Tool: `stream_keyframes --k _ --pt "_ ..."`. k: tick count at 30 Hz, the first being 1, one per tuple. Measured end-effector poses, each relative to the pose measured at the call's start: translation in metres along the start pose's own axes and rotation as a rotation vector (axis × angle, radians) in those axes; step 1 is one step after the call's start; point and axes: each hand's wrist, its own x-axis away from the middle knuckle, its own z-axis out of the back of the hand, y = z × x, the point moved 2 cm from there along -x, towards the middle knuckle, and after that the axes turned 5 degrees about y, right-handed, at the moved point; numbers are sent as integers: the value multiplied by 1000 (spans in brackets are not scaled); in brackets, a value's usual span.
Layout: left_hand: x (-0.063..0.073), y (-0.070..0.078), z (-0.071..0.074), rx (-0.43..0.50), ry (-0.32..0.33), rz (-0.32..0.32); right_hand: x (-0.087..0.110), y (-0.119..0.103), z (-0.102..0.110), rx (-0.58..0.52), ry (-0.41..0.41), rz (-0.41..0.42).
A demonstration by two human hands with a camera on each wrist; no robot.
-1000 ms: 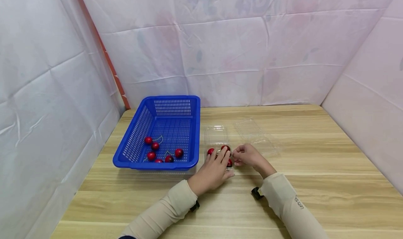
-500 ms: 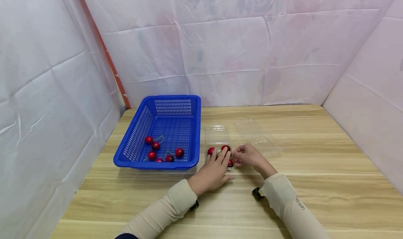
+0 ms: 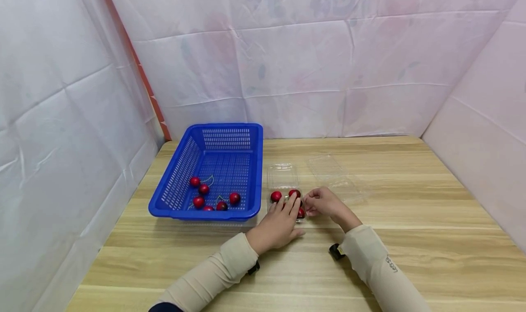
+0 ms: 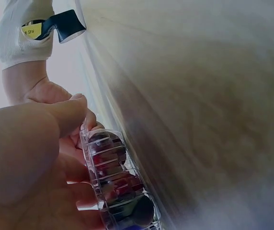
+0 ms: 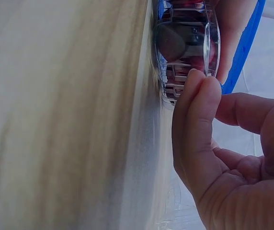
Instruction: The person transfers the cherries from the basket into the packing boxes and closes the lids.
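A small clear plastic clamshell box (image 3: 269, 207) lies on the table with its lid (image 3: 282, 176) folded back. Several red cherries (image 3: 276, 196) fill its base. Spread over these is my left hand (image 3: 276, 225), fingers extended across the fruit and thumb apart near the front. From the box's right side, my right hand (image 3: 324, 204) pinches the rim with thumb and fingertips. In the right wrist view, the right fingertips (image 5: 210, 91) meet the box edge. The left wrist view shows dark red cherries (image 4: 122, 187) through the ribbed wall; the left palm hides part of the box.
To the left stands a blue plastic basket (image 3: 261, 166) with several cherries (image 3: 198, 202) near its front end. Another clear plastic box (image 3: 328, 168) lies unfolded behind the right hand. White sheeting (image 3: 287, 65) encloses the wooden table (image 3: 411, 239) at the back and sides.
The left hand has drawn slightly toward the front, uncovering more of the cherry at the box's back left. The right hand stays at the box's right edge.
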Motion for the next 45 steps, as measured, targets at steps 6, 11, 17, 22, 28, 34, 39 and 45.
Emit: stream_keyframes --k 6,11,17,22,28,34,39,45 --pt "0 1 -1 -7 -5 -3 1 -2 0 0 -3 -6" --pt "-1 1 -4 -6 -14 3 1 -2 0 2 9 -8" --pt "1 1 -1 -23 -8 -13 3 -1 -2 -9 9 -6" --pt "2 1 4 -29 6 -26 4 -3 -2 -20 4 3" --pt "3 0 11 -7 100 -44 4 -2 -2 -20 2 2" --pt "10 -8 18 73 237 -25 3 -1 -2 -9 17 -9" --pt "19 -17 19 295 208 73 4 1 0 -4 30 -8" --pt "26 -24 11 505 156 162 8 -3 3 44 53 14"
